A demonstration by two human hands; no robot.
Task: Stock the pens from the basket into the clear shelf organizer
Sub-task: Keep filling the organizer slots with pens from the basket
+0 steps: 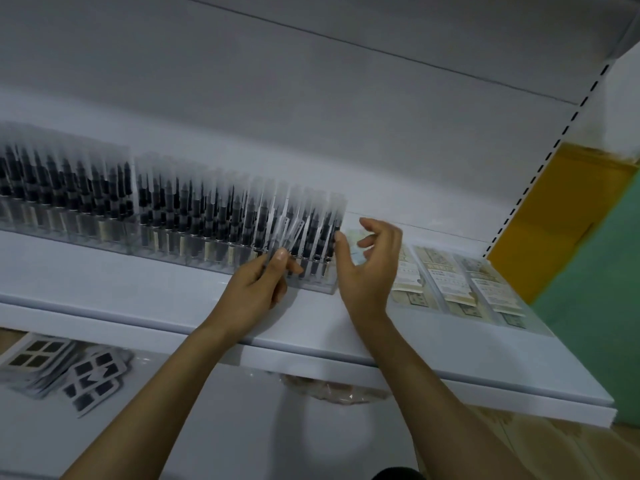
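Pens [290,233] in L hand's [256,289] pinch at organizer [322,285] front; R hand [369,268] slack, empty, beside.

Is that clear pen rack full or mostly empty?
Looks nearly full: pens stand upright along the whole organizer to its right end, where the left hand holds a few more.

Two clear shelf organizers [207,261] stand side by side along the shelf's [138,289] back, with pens [194,209] too many and too blurred to count. At least three printed packets [446,282] lie at its right end, and there are two card piles [93,379] on the lower shelf [207,427].
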